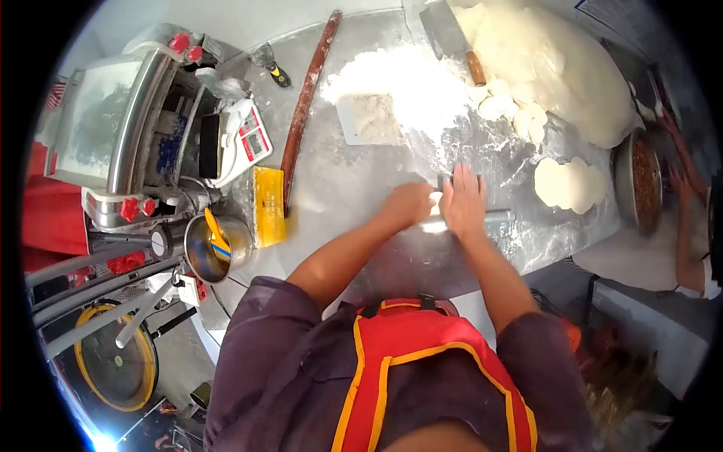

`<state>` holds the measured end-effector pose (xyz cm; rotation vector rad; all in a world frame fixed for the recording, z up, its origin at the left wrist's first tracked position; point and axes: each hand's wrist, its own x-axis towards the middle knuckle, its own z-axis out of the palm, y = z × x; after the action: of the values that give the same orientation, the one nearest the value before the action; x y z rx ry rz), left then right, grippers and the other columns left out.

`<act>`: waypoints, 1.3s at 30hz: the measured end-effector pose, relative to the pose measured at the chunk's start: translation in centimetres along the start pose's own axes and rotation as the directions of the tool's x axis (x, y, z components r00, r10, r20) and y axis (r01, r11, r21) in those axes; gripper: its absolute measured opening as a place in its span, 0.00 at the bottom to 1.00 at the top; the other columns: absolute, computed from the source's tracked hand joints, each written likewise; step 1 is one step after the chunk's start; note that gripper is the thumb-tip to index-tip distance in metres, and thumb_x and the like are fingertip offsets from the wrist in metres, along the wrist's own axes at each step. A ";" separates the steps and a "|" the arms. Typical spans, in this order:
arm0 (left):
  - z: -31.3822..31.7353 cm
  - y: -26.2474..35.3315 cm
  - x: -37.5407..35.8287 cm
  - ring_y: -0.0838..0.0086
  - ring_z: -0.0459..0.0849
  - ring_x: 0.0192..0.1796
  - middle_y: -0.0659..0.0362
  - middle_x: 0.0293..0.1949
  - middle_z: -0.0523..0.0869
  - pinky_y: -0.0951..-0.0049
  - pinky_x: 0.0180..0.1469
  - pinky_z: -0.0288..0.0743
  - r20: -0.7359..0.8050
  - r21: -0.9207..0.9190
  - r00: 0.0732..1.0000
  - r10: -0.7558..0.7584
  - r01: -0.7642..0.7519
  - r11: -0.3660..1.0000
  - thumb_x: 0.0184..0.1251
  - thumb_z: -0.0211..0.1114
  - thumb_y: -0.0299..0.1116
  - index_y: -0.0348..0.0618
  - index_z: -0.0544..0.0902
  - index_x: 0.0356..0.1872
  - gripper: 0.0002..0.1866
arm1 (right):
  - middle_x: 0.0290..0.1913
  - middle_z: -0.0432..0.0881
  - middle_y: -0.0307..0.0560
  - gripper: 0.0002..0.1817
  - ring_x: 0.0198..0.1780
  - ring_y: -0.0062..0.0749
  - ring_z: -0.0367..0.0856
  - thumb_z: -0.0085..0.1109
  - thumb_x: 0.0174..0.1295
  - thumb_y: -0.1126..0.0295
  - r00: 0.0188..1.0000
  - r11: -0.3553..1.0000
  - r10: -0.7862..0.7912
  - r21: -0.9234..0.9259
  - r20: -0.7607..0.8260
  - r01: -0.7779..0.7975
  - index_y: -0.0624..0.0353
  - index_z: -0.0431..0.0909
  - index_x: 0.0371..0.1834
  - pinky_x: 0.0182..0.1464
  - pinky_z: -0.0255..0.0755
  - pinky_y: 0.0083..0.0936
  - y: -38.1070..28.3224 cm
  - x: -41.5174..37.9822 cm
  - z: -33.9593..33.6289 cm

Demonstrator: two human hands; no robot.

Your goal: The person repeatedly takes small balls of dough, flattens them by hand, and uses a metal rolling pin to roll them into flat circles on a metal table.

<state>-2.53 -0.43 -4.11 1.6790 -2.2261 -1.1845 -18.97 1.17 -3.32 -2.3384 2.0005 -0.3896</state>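
Note:
My left hand is closed, its fingers curled at the edge of a small pale piece of dough. My right hand lies flat with fingers stretched forward, its thumb side against the same piece. Just right of my right wrist, a short grey rod, seemingly a small rolling pin, rests on the floured metal table. Flattened dough rounds overlap to the right. More small dough pieces lie farther back.
A large dough mass and a cleaver are at the back right. Loose flour, a scraper and a long rolling pin lie ahead. Left stand a scale and machine. A co-worker's hand nears a filling bowl.

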 end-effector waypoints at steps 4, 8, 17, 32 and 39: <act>-2.5 1.9 1.1 0.49 0.85 0.45 0.47 0.40 0.87 0.52 0.49 0.76 0.221 0.184 0.975 0.031 -0.073 0.980 0.62 0.63 0.49 0.48 0.87 0.45 0.18 | 0.69 0.71 0.61 0.30 0.71 0.51 0.67 0.50 0.70 0.57 0.998 0.998 -0.057 0.035 0.032 0.056 0.68 0.68 0.67 0.73 0.55 0.49 0.2 -0.5 0.3; 0.5 -3.2 -2.0 0.45 0.86 0.44 0.42 0.38 0.87 0.50 0.47 0.78 -0.238 -0.180 0.969 -0.062 0.019 0.984 0.62 0.65 0.46 0.38 0.87 0.40 0.19 | 0.69 0.69 0.66 0.29 0.72 0.55 0.66 0.55 0.68 0.62 0.926 0.990 0.015 0.124 0.377 -0.066 0.69 0.67 0.68 0.73 0.54 0.51 -0.4 -10.8 -4.4; -1.8 2.2 0.4 0.48 0.84 0.49 0.45 0.44 0.87 0.54 0.53 0.76 0.122 0.033 0.991 -0.059 0.055 0.998 0.65 0.59 0.46 0.45 0.86 0.45 0.18 | 0.70 0.69 0.63 0.30 0.70 0.54 0.68 0.52 0.71 0.55 0.999 1.000 -0.019 0.014 -0.026 0.020 0.68 0.69 0.67 0.72 0.57 0.50 -0.2 2.9 1.9; -1.4 0.9 -0.3 0.48 0.84 0.48 0.44 0.44 0.87 0.53 0.52 0.76 0.090 0.042 0.994 0.053 -0.057 0.997 0.65 0.61 0.42 0.42 0.85 0.46 0.17 | 0.70 0.68 0.63 0.27 0.71 0.57 0.65 0.45 0.73 0.60 0.998 0.998 -0.029 0.063 0.047 0.026 0.66 0.66 0.70 0.73 0.55 0.50 -0.8 1.2 0.9; 2.0 -5.5 -2.7 0.49 0.85 0.46 0.47 0.43 0.87 0.55 0.49 0.76 -0.114 -0.145 0.992 -0.054 0.037 0.989 0.67 0.59 0.44 0.48 0.85 0.49 0.17 | 0.69 0.69 0.65 0.34 0.72 0.57 0.66 0.59 0.62 0.58 0.966 0.992 -0.092 0.109 0.242 0.067 0.68 0.68 0.68 0.74 0.52 0.50 -0.1 -12.7 -3.0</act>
<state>1.72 2.45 -8.04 1.7047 -1.9945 -1.1914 -21.23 14.03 -2.51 -2.2828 1.7393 -0.1851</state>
